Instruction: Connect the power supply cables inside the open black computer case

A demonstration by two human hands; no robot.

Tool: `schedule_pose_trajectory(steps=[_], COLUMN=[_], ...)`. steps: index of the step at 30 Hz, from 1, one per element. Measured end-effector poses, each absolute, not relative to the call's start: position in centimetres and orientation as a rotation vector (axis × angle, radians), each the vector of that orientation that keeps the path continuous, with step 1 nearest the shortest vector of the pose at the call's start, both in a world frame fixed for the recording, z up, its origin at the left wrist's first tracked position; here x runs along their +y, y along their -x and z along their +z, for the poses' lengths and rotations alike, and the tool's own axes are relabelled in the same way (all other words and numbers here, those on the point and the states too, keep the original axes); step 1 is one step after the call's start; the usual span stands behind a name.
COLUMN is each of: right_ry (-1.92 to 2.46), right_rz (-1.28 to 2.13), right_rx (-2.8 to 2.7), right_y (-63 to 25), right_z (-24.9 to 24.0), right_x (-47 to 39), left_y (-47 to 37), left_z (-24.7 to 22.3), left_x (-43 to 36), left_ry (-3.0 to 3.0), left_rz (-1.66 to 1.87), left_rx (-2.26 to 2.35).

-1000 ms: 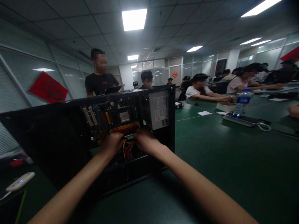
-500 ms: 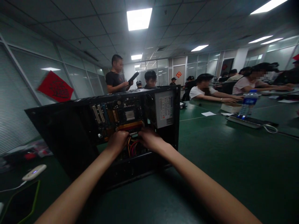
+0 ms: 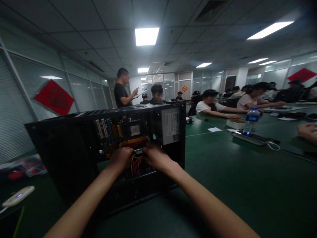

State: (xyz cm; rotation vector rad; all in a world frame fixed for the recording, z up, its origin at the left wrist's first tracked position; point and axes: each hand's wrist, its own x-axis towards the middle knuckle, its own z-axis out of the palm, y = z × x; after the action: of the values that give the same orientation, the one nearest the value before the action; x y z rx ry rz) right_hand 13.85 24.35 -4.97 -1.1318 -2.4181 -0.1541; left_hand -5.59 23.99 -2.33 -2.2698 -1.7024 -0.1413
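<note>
Black computer case [image 3: 138, 189] — open around left grip [image 3: 121, 158] and right grip [image 3: 156, 156].

Case [image 3: 61, 145] upright on table [image 3: 223, 185], open side toward wearer. Inside: board [image 3: 127, 121] at back; power supply [image 3: 170, 128] right of board; slots [image 3: 135, 142] low on board; wires [image 3: 136, 166] below slots. Left hand [image 3: 121, 159] left of wires; right hand [image 3: 156, 156] right. Left of case: bag [image 3: 31, 167], phone [image 3: 10, 220] nearer wearer. Right of case: paper [image 3: 214, 130]; beyond paper, box [image 3: 235, 124], then bottle [image 3: 251, 120] on slab [image 3: 245, 138].
</note>
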Motion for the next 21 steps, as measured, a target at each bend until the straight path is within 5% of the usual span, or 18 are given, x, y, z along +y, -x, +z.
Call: schedule_pose_trajectory(steps=[14,21], right_ry=[1.117,0.743], right_rz=[-0.245,-0.501], right_rx=[-2.474,-2.753], right_y=[-13.2,-12.3], right_z=[-4.7,-3.9], right_x=[24.9,28.3], left_y=[5.5,5.5], left_z=[-1.8,-1.8], left_x=[23.0,23.2], left_ry=[2.298,2.300], left_rz=[-0.069,-0.064], left_rx=[-1.674,-1.683])
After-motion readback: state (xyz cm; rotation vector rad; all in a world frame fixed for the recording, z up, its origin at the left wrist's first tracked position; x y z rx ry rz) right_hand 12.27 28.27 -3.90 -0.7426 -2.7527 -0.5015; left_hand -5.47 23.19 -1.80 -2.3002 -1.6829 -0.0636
